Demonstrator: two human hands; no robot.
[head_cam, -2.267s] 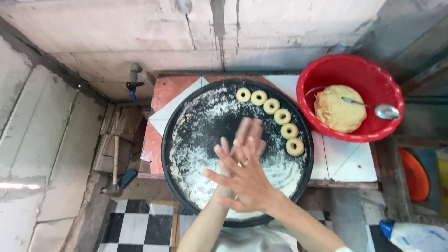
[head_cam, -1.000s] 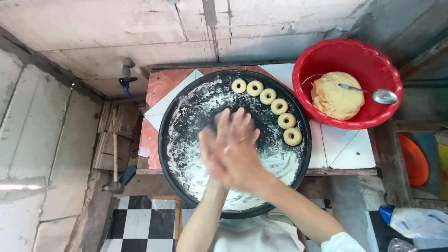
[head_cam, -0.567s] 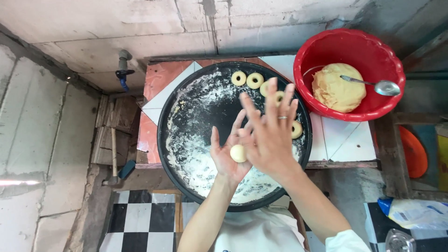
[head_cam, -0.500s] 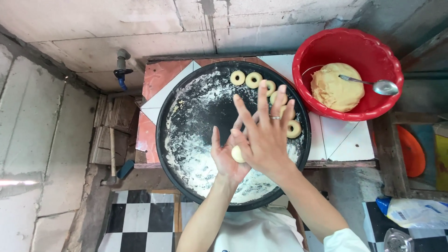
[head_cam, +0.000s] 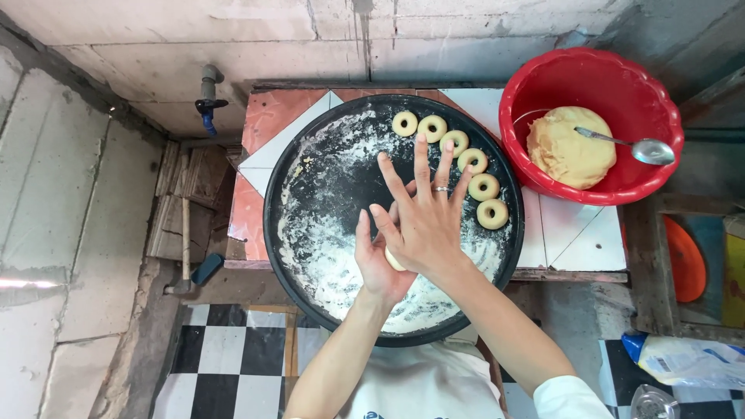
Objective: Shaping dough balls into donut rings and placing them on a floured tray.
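My right hand (head_cam: 425,213) lies flat over my left hand (head_cam: 378,260), palms pressed on a small pale ball of dough (head_cam: 393,259) that shows only at its edge between them. A ring sits on one right finger. Both hands hover above a round black tray (head_cam: 310,209) dusted with white flour. Several ring-shaped dough pieces (head_cam: 472,161) curve along the tray's far right rim.
A red bowl (head_cam: 543,74) at the right holds a large lump of dough (head_cam: 569,147) and a metal spoon (head_cam: 636,147). The tray rests on a small tiled stand (head_cam: 268,124). A tap (head_cam: 206,97) sticks out of the wall at left. A hammer (head_cam: 185,248) lies below left.
My right hand slid back and forth over the left, rolling the dough ball between the palms; the ball showed briefly when the right hand shifted right, and it is mostly covered again now.
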